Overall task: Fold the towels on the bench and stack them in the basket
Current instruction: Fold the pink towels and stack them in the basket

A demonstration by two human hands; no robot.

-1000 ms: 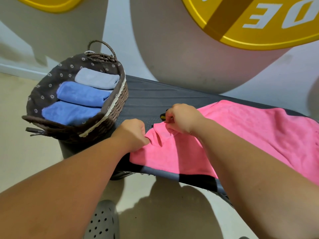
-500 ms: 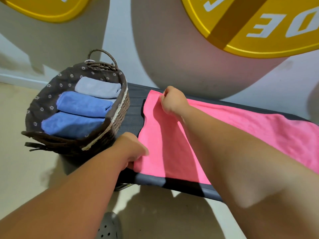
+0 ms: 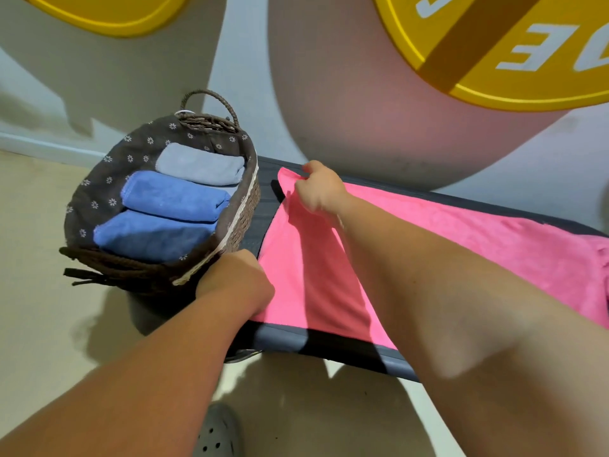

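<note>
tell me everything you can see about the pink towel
The pink towel is bright, fuzzy, terry-like cloth. It lies spread along the dark bench, mostly flat, with some bunching at its right end by the frame edge. Its left end stops just short of the basket. The right hand pinches the far left corner, raised slightly, and the left hand grips the near left corner. The right forearm crosses above it, casting a shadow.

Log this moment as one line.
pink towel: lies unfolded on bench | left hand: grips near corner | right hand: pinches far corner | basket: holds three folded towels
</note>
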